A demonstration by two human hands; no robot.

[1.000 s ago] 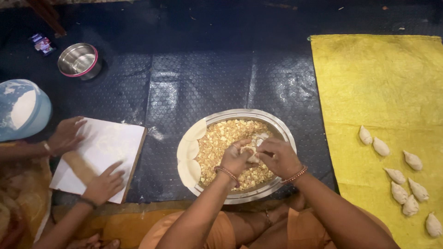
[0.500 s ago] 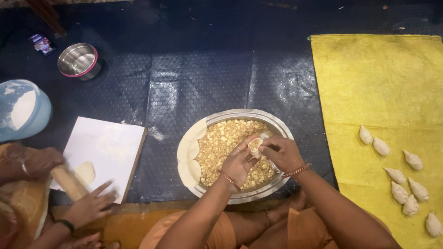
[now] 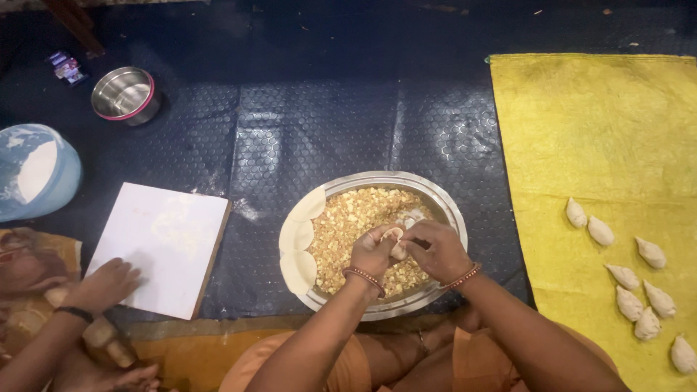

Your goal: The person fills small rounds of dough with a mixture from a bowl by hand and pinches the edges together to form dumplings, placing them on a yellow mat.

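My left hand and my right hand meet over a round steel tray full of crumbly yellow filling. Between the fingers of both hands sits a small piece of pale dough with filling in it. Flat rolled dough rounds lean on the tray's left rim. Both wrists wear beaded bracelets.
Several shaped dumplings lie on a yellow cloth at right. Another person's hand rests on a white board at left, a rolling pin below it. A blue flour bowl and a small steel bowl stand behind.
My hands lifted the dough piece from the filling and brought it together between them. The other person's hands left the board's middle; the rolling pin moved down off it.
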